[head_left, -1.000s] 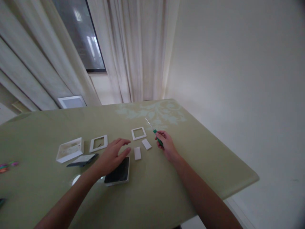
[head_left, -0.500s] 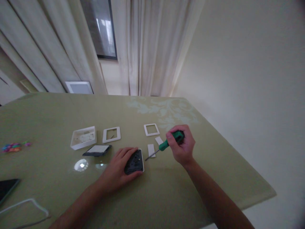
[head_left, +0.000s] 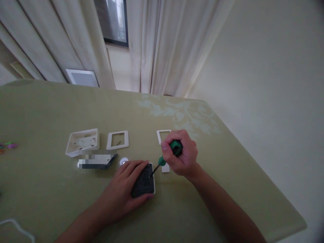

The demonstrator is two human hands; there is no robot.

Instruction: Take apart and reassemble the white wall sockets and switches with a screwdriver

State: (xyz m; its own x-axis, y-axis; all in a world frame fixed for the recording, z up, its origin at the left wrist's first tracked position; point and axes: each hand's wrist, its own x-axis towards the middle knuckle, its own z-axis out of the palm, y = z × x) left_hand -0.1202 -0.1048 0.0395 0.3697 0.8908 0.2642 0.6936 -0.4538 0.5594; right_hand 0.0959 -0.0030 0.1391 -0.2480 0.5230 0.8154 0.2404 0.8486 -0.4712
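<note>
Screwdriver [head_left: 162,161] is clamped in the right hand's [head_left: 182,153] fingers, long axis slanting down-left from them to the black unit [head_left: 142,186] the left hand [head_left: 124,185] grips, though tip contact's kinda hard to tell.

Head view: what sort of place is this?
Likely a room in a home: long pale curtains by a window, and a greenish table with a leafy pattern.

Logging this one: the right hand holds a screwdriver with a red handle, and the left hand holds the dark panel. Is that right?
Not quite: the handle is green, not red, as the head view shows. The right hand does hold the screwdriver, and the left hand holds the dark panel.
</note>
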